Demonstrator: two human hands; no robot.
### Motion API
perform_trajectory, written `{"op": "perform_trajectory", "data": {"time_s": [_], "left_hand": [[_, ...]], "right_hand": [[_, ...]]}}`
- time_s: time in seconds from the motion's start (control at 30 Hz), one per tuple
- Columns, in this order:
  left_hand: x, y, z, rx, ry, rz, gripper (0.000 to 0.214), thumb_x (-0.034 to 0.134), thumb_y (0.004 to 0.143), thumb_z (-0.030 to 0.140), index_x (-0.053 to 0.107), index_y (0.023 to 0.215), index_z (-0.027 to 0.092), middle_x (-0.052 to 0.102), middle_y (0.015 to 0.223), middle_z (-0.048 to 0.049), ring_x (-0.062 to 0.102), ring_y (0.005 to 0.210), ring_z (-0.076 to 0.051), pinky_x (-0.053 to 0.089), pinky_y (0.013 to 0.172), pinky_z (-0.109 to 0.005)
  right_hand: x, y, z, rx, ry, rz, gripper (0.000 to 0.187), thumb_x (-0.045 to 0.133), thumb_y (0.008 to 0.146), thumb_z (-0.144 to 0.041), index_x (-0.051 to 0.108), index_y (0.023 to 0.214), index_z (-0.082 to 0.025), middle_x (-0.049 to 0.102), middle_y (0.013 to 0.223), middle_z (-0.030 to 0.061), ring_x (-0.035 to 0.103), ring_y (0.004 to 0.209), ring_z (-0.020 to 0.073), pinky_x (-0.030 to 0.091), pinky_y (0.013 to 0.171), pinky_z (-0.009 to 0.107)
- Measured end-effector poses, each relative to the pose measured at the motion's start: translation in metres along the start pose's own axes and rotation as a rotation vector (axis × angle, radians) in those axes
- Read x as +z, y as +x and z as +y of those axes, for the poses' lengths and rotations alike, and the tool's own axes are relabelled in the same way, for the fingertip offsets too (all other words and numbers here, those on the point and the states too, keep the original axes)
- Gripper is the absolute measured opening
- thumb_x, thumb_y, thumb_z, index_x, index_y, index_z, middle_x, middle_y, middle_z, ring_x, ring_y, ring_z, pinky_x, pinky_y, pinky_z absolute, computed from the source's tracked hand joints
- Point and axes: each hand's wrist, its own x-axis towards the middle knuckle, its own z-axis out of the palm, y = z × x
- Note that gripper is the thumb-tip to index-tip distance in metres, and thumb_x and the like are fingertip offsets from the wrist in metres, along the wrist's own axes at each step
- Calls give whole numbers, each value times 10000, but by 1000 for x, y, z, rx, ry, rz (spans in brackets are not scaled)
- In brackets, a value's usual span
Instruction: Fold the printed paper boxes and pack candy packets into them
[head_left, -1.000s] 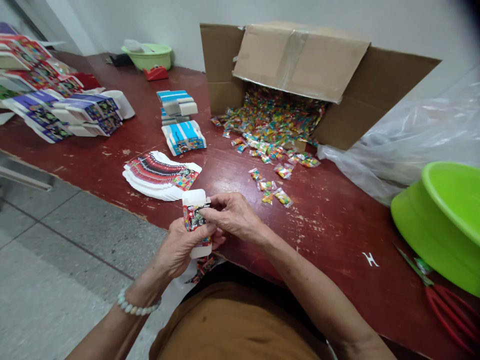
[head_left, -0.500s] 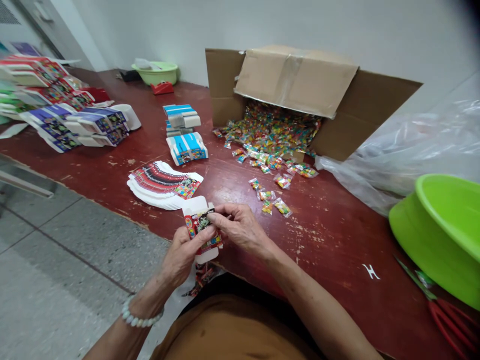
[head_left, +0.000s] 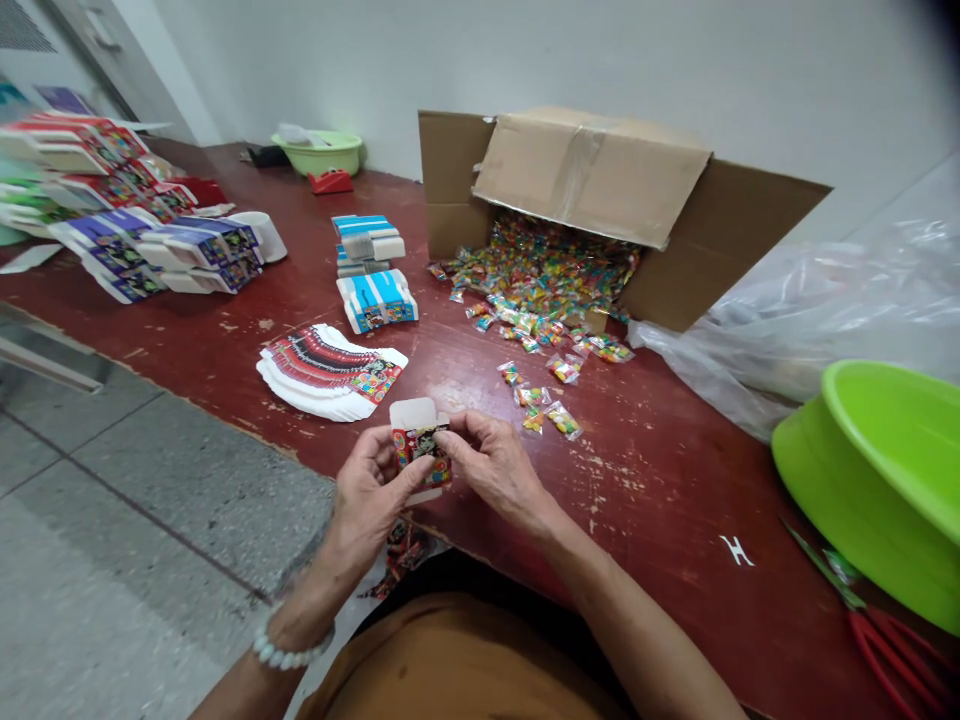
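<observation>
Between my hands is a small printed candy box (head_left: 426, 445) in red and black, its white top flap standing up and another white flap showing below. My left hand (head_left: 375, 490) grips its left side, thumb across the front. On the other side, my right hand (head_left: 491, 455) pinches the upper right edge. Just beyond lies a fanned stack of flat red-and-black cartons (head_left: 322, 370) on the dark red table (head_left: 622, 560). Several small clear candy packets (head_left: 564, 420) lie to the right of the stack.
An open cardboard box (head_left: 592, 175) on its side spills many candy packets. Bundled blue cartons (head_left: 377, 300) and purple cartons (head_left: 202, 250) stand at left. A green basin (head_left: 862, 450), red-handled scissors (head_left: 862, 610) and plastic sheeting (head_left: 825, 300) are at right.
The candy box has moved slightly right and been tilted, so its lower flap shows less. My left hand has shifted right with it; my right hand still pinches its edge.
</observation>
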Motion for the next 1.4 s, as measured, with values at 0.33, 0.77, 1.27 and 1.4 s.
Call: {"op": "perform_trajectory", "data": {"time_s": [0.33, 0.77, 1.27, 1.4], "left_hand": [[7, -20, -4, 172, -45, 18, 665, 846, 763, 312, 441, 1289, 263, 801, 1065, -50, 781, 827, -182, 623, 687, -236], [-11, -12, -21, 18, 44, -141, 364, 777, 844, 459, 641, 1093, 230, 768, 891, -10, 709, 719, -155, 567, 654, -229], [-1, -14, -15, -511, -367, -316, 443, 519, 979, 545, 687, 966, 136, 741, 692, -72, 688, 486, -212, 560, 474, -299], [3, -17, -20, -440, -368, -275, 466, 552, 954, 574, 669, 1105, 149, 737, 693, -59, 671, 472, -206, 547, 465, -293]], "right_hand": [[12, -10, 16, -70, 309, 39, 281, 686, 884, -337, 684, 1147, -238, 697, 951, 18, 633, 806, 145, 495, 739, 271], [-17, -3, 13, 136, 302, -141, 332, 866, 707, -374, 733, 947, -187, 731, 842, 19, 641, 746, 143, 505, 729, 283], [-12, -22, 17, -250, -100, -64, 185, 675, 934, -355, 805, 986, -234, 721, 943, 53, 663, 840, 165, 531, 796, 315], [-7, -26, 17, -27, 150, -120, 278, 653, 946, -455, 808, 1025, -238, 705, 909, 45, 656, 699, 140, 544, 636, 276]]}}
